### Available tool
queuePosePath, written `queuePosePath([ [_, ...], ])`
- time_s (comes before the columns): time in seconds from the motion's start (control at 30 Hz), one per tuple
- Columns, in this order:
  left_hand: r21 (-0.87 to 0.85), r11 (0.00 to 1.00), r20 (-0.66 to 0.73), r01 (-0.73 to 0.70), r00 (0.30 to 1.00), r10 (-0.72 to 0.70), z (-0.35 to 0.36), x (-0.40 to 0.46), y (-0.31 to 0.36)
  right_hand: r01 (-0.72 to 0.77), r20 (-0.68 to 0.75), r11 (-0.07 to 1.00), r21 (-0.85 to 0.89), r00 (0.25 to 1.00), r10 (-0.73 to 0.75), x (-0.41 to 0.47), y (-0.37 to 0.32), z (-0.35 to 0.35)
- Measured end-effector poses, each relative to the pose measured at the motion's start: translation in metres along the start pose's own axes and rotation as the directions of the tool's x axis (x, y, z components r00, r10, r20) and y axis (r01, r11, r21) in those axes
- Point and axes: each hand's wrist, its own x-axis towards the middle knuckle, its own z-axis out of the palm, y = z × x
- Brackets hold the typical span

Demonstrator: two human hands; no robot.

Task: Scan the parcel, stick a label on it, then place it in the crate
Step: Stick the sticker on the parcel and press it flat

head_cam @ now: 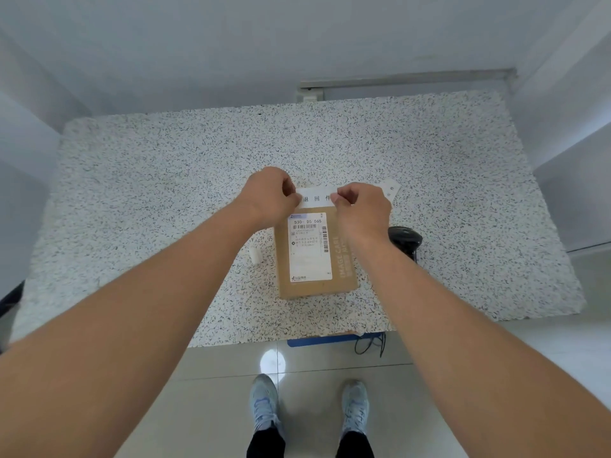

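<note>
Two bare hands meet over a speckled table (132,193). Down and to the left of the left hand (269,196) lies a tiny white scrap (255,256). The left hand is closed, pinching the left end of a white label (315,200) between thumb and fingers. The label has three black printed signs on it. The right hand (362,206) is closed too and pinches the label's right end. Just under both hands sits the brown parcel (314,256), flat on the table, with a white shipping sticker (310,247) on top (it has bar codes). The label is at the parcel's far end; I cannot tell if it touches the box. Past the right hand pokes out another white strip (391,189). Below and right of that hand rests a black scanner (406,239), partly hidden by the wrist.
</note>
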Motion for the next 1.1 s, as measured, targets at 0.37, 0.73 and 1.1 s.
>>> queuePosePath([
  [0.37, -0.008, 0.998, -0.031, 0.067, 0.997, -0.067, 0.032, 0.028, -0.013, 0.063, -0.003, 0.991, -0.116, 0.998, -0.064, 0.022, 0.021, 0.015],
  [0.73, -0.026, 0.994, -0.061, 0.108, 0.992, -0.109, 0.037, 0.032, -0.013, 0.169, 0.033, 0.973, -0.158, 0.986, -0.166, 0.028, 0.024, 0.017],
  [1.1, -0.014, 0.993, -0.079, 0.121, 0.989, -0.121, 0.041, 0.033, -0.013, 0.228, 0.046, 0.947, -0.226, 0.974, -0.224, 0.030, 0.025, 0.017],
])
